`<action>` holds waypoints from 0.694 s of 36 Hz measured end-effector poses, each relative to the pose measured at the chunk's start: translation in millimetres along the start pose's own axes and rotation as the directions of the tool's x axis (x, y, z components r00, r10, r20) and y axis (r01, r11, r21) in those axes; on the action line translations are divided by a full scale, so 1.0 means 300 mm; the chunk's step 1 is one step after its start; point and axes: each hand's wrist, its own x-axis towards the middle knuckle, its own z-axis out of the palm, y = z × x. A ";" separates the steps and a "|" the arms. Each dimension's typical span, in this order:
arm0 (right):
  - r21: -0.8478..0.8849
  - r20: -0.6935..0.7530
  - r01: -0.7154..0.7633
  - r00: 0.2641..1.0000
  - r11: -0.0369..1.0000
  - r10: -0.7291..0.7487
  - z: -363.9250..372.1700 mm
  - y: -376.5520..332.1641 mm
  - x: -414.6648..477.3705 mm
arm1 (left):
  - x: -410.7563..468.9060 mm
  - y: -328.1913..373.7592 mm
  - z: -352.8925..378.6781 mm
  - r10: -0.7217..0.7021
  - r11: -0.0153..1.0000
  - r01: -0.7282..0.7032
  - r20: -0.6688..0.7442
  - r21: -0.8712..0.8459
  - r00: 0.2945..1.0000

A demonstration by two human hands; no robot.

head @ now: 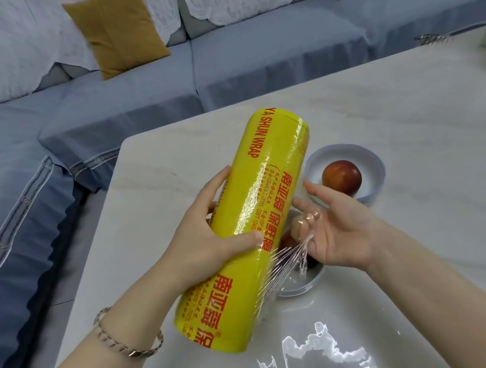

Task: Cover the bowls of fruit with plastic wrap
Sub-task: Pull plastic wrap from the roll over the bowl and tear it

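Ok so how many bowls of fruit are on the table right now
2. One white bowl holding a red fruit sits beyond the right hand; the second bowl is nearer, mostly hidden behind the yellow roll and that hand. More could be hidden.

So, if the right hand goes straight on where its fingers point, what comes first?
The right hand likely meets the yellow roll of wrap in the left hand; depth is unclear.

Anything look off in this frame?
Yes: film off the roll has bunched into a stringy strand clinging to the right hand, not a flat sheet. What looks like crumpled film lies on the table nearby.
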 end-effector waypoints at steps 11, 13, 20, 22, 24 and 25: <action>0.154 -0.168 0.260 0.958 0.953 -0.234 0.048 0.049 -0.020 | -0.011 -0.032 0.017 -0.042 0.999 0.042 0.062 0.003 0.997; 0.112 -0.273 0.354 0.909 0.929 -0.314 0.041 0.061 -0.012 | -0.014 -0.035 0.022 -0.057 0.998 0.056 0.072 0.011 0.996; -0.387 -0.361 0.644 0.553 0.660 -0.751 0.011 0.076 -0.009 | -0.018 -0.034 0.052 -0.082 0.993 0.084 -0.024 0.089 0.996; -0.466 -0.345 0.634 0.512 0.617 -0.786 0.018 0.086 -0.011 | -0.017 -0.037 0.061 -0.100 0.984 0.107 -0.052 0.146 0.994; -0.486 -0.334 0.621 0.519 0.616 -0.787 0.034 0.089 -0.013 | -0.012 -0.034 0.068 -0.136 0.974 0.147 -0.076 0.173 0.988; -0.482 -0.323 0.615 0.537 0.624 -0.779 0.043 0.087 -0.013 | -0.009 -0.031 0.072 -0.149 0.971 0.162 -0.084 0.174 0.985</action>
